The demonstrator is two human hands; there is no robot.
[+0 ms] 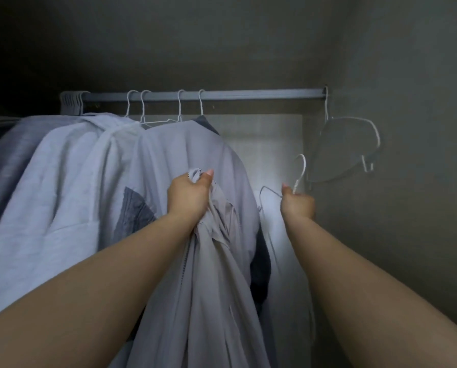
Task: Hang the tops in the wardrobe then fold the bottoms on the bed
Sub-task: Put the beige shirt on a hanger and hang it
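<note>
I face the inside of a wardrobe. My left hand (189, 193) grips a bunched pale beige top (211, 288) that hangs down from my fist. My right hand (297, 203) holds a white wire hanger (300, 171) by its neck, hook upward, well below the grey rail (248, 94). Part of the hanger's shoulder wire shows left of my right hand; the rest is hidden. Both hands are raised in front of the hanging clothes.
Several light grey and white tops (76, 181) hang on white hangers along the left and middle of the rail. An empty white hanger (354, 144) hangs at the rail's right end against the wardrobe's side wall (407, 128). The rail between them is bare.
</note>
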